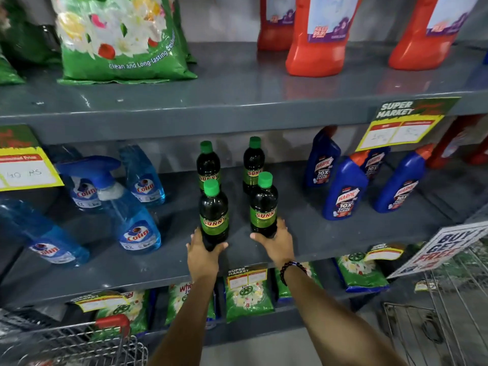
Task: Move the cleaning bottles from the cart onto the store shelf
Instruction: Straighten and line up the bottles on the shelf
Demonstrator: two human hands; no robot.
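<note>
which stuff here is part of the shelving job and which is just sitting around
Job: left hand and right hand each gripping a dark green-capped bottle; two matching bottles behind; middle shelf; cart.
Just there: blue spray bottles, blue toilet cleaner, orange bottles, green detergent bags.

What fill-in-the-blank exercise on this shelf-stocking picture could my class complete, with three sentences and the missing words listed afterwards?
1. Each hand grips a dark Sunny bottle with a ____ cap: left hand on the front left bottle, right hand on the front right bottle.
2. Counting the back pair, ____ Sunny bottles stand on the middle shelf.
3. The Harpic bottles are ____ in colour.

Missing words: green; four; blue
</note>
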